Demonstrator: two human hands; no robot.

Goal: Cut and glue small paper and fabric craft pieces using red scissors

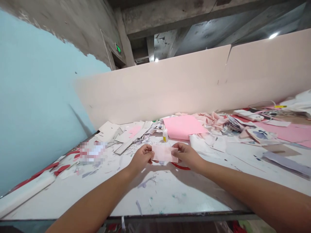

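My left hand (142, 158) and my right hand (187, 157) hold a small pale pink piece of paper (164, 153) by its two short ends, just above the white table top (165, 194). The fingers of both hands pinch the paper. A small white glue bottle with a yellow label (165, 136) stands just beyond it. Under my right hand, a curved red strip (181, 167) lies partly hidden. A large pink sheet (183, 127) lies farther on.
Grey card offcuts (126, 136) and paper scraps litter the far side of the table. Crumpled pink fabric (211, 120), a printed floral sheet (261, 135) and a white roll (24, 194) lie about. A pale pink board (155, 87) stands behind the table; a blue wall (36, 97) is at left.
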